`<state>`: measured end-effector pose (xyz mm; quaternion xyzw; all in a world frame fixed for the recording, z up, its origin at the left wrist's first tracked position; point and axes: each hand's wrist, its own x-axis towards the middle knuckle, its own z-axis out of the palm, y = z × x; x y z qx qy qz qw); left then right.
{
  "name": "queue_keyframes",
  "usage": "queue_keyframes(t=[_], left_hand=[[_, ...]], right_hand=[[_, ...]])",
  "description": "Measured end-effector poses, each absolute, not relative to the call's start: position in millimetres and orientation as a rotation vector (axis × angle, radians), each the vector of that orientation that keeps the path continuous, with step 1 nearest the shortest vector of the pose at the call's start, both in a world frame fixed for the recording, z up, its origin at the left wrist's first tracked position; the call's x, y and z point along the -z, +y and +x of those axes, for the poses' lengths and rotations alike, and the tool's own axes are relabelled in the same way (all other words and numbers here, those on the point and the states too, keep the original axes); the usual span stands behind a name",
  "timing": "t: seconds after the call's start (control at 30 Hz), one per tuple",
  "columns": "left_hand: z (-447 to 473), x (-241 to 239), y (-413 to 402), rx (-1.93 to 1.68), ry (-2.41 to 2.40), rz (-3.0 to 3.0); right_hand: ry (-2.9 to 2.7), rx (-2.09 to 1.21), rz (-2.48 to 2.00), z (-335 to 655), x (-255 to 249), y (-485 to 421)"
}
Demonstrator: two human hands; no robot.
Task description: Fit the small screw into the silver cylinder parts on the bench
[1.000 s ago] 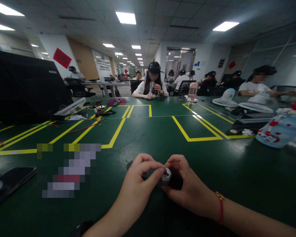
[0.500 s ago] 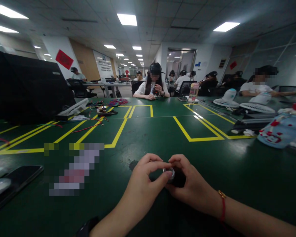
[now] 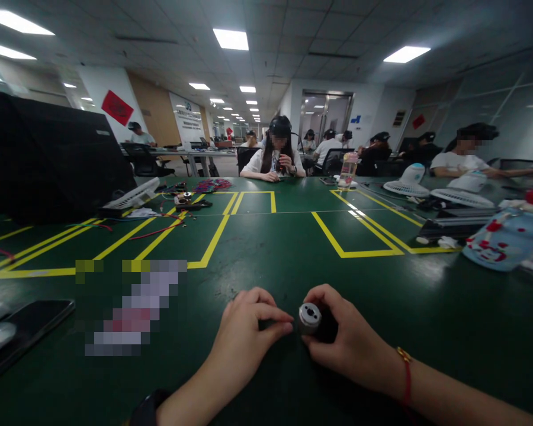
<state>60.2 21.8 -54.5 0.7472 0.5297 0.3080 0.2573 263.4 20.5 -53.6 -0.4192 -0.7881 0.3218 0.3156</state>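
Observation:
A small silver metal cylinder (image 3: 310, 319), with a dark centre hole and smaller holes in its top face, stands upright just above or on the green table; which one, I cannot tell. My right hand (image 3: 344, 337) is closed around it from the right, fingers behind and thumb in front. To its left, my left hand (image 3: 253, 325) is apart from the cylinder, thumb and forefinger pinched together at the tips. Anything between those fingertips is too small to make out.
The green table (image 3: 266, 248) carries yellow tape lines. On the left are a black case (image 3: 57, 160), a phone (image 3: 35, 319), loose wires (image 3: 213, 185) and a blurred patch. White fans (image 3: 406, 180) and a blue container (image 3: 501, 239) stand right. A person (image 3: 278, 151) sits opposite.
My left hand has drawn back to the left, off the cylinder's top, which now shows. My right hand keeps its hold at nearly the same spot.

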Motion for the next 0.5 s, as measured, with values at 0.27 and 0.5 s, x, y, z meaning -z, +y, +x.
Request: queue_keyframes(t=[0.27,0.5], left_hand=[[60,52,21,-0.785,1.395,2.008],[23,48,35,-1.048,1.568,1.62]], right_hand=[[-1.806,-0.931,-1.118,275,49,39],[-1.383,0.066,-1.861,420,51,127]])
